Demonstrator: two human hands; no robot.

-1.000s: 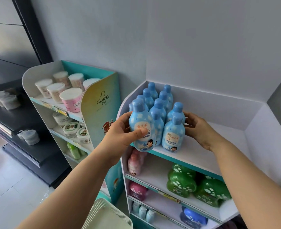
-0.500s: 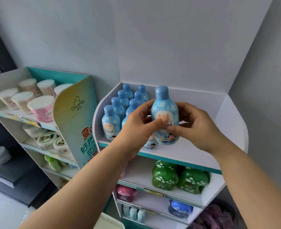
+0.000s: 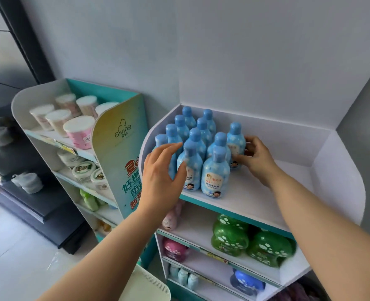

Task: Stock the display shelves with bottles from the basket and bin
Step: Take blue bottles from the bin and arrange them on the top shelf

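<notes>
One blue bottle (image 3: 236, 140) stands on the top shelf (image 3: 266, 192), gripped by the right hand (image 3: 255, 158); slide it snug against the other bottles (image 3: 215, 170) to that hand's left, while the released, spread left hand (image 3: 160, 172) guards them from tipping.

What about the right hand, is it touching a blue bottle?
Touching. The head view shows the right hand with its thumb on the front of the rightmost bottle and its fingers curled round the side.
</notes>
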